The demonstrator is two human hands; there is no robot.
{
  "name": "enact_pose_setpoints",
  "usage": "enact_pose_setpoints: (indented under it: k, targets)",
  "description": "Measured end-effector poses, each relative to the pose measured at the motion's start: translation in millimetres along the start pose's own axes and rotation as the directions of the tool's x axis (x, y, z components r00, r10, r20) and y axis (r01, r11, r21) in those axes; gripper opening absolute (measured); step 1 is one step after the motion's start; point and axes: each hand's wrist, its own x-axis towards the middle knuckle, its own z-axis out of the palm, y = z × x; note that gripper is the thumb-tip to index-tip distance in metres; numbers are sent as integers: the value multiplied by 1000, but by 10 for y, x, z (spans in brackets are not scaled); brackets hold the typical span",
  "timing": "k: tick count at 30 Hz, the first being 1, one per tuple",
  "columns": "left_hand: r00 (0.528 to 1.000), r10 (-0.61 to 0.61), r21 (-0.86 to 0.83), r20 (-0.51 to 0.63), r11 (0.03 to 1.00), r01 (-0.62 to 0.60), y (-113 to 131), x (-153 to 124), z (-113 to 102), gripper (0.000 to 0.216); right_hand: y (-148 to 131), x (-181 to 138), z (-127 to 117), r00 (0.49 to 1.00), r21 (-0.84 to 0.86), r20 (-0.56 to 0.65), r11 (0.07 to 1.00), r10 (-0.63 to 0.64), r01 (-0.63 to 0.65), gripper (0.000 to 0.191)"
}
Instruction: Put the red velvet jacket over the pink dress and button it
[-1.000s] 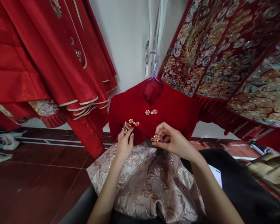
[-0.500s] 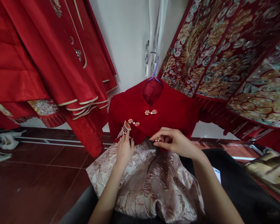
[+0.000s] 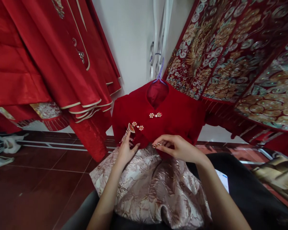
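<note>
A red jacket (image 3: 180, 108) with a skirt of pale pink and silver brocade (image 3: 144, 179) hangs from a purple hanger (image 3: 160, 72). My right hand (image 3: 179, 147) pinches a small beaded clasp (image 3: 156, 145) between thumb and fingertips, just by the jacket's lower front edge. At the jacket's lower left, my left hand (image 3: 126, 151) rests with thumb and fingers apart. Its fingertips reach a fan-shaped ornament (image 3: 131, 128) with bead tassels, partly covered by them. A pearl flower clasp (image 3: 137, 126) sits beside the fan, and another clasp (image 3: 155, 115) is fastened below the collar.
Red garments with pale piping (image 3: 86, 80) hang on the left, and a densely embroidered one (image 3: 220, 57) on the right. A phone (image 3: 222, 179) lies on black material at the right. White shoes (image 3: 11, 144) stand by a low rail on the tiled floor (image 3: 45, 191).
My left hand has shifted slightly left and its thumb has spread away from the fingers. My right hand has moved a little left, turning the clasp it pinches.
</note>
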Motion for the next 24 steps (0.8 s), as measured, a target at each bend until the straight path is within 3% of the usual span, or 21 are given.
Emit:
enact_pose_setpoints:
  k: [5,9,14,19,24]
  targets:
    - [1000,-2,-153,19,988,5,59,-16,209,66,106,215,198,975,28,-197,994,-102,110,21]
    - [997,-77,-189,-4,979,75,145,-31,223,44,315,486,493,987,-72,-77,989,-138,132,22]
    - [996,-67,-13,-67,998,66,181,7,217,19,580,699,702,985,-283,-143,958,-96,53,27]
    - [998,-12,158,-67,987,23,208,61,247,11,743,688,756,966,-319,-257,946,-19,-67,29]
    - [996,-10,162,-85,987,24,192,54,230,10,812,647,799,958,-313,-284,948,-31,-62,29]
